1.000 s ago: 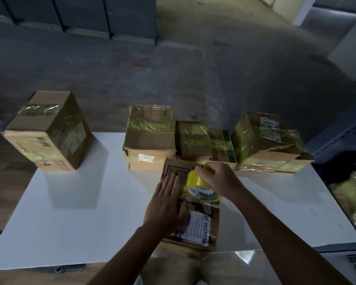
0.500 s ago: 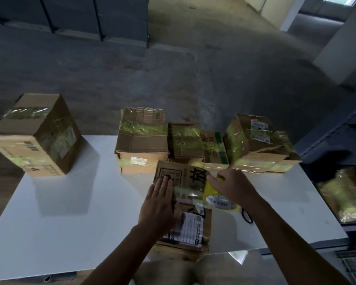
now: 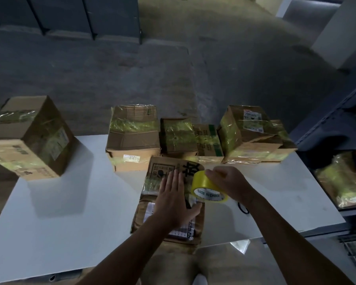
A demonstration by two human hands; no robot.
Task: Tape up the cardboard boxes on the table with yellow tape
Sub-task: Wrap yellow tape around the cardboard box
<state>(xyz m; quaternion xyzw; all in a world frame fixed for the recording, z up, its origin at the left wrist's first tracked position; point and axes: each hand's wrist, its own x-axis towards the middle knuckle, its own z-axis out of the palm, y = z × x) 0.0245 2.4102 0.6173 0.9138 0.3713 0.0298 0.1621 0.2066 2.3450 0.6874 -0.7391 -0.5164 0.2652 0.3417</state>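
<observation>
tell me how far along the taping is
Done: the left box and the back row all show yellow tape. In hand: the left hand presses flat on the near box while the right hand grips the tape roll at its right edge. Left: finishing this box; no bare box shows on the table.

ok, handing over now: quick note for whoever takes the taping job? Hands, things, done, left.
Left hand: flat, pressing on the flat brown cardboard box at the white table's near edge.
Right hand: grips the yellow tape roll at that box's right side.
Done: the big cardboard box far left and the back row of cardboard boxes carry yellow tape.
Left: run the strip across the near box, cut it, press it down.
</observation>
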